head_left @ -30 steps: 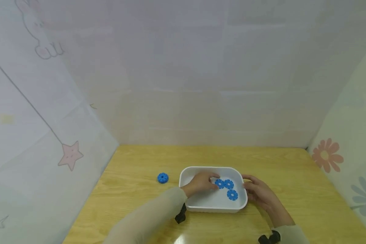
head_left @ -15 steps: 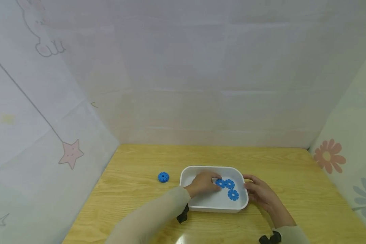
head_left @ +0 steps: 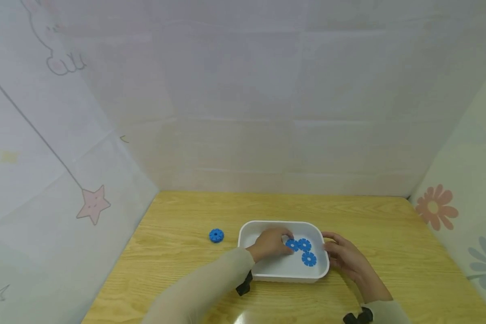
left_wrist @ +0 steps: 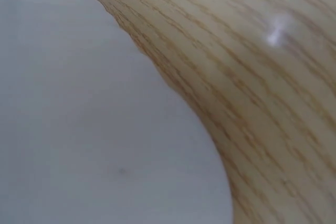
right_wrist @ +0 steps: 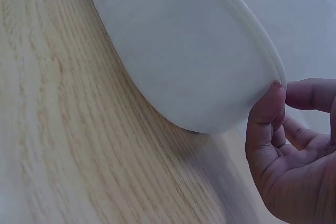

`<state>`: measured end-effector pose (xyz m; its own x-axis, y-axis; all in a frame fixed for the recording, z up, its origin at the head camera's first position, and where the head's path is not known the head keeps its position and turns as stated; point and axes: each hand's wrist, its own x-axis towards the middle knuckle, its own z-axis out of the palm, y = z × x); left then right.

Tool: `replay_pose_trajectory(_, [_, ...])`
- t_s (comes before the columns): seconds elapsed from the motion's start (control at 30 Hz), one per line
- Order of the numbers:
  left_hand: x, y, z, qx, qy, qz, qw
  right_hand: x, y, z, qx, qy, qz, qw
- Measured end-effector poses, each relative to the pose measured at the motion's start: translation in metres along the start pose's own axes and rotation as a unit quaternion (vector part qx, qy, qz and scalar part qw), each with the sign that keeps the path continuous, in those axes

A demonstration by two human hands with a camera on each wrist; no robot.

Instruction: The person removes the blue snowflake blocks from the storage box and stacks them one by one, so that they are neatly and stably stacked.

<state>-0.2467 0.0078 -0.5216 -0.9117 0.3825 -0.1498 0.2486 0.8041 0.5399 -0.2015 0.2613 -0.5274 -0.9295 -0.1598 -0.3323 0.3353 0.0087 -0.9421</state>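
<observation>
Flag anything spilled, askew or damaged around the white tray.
No spill or damage visible. Only oddity: a blue disc, seemingly stacked on another, lies on the table left of the white tray, while three discs show inside it. Could be deliberate.

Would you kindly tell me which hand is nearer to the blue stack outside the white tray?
Left: the left hand is inside the white tray, right of the blue stack; the right hand is farther away, at the tray's right end.

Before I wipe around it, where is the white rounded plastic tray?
In the head view, the tray sits right of lower centre on the yellow wooden table, left hand inside it, right hand gripping its right end.
</observation>
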Motion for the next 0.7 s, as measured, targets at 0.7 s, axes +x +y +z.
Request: replay_pose_trajectory(0.7, [-0.008,0.007,-0.015,-0.025,-0.008,0.008,0.9996,0.000,0.003,0.001,-0.010,0.007,-0.010,1.000])
